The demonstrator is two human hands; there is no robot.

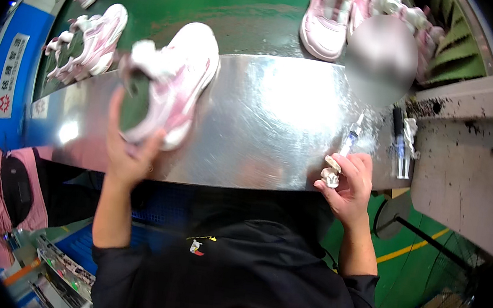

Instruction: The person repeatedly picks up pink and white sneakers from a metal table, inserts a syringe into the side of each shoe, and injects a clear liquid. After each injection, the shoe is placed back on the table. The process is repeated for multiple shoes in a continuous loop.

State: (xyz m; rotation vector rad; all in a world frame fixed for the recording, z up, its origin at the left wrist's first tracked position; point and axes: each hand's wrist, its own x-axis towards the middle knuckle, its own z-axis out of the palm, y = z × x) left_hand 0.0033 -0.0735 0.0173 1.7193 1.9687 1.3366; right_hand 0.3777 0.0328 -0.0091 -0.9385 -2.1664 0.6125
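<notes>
Over the left part of the steel ledge (248, 133), the shoe (189, 74) sits in your left hand (127, 157), thumb on one side of the heel and fingers on the other. Its long axis runs away from you, toe far and tipped a little right. Your hands are well apart: your right hand (353, 185), off to the shoe's right and nearer you, is closed around a syringe (351, 137), tip pointing away, with a whitish wad (330, 178) at the fingers. Your left fingertips are blurred, the grip hides the syringe's lower end, and a round blur covers some upper-right shoes (324, 28).
</notes>
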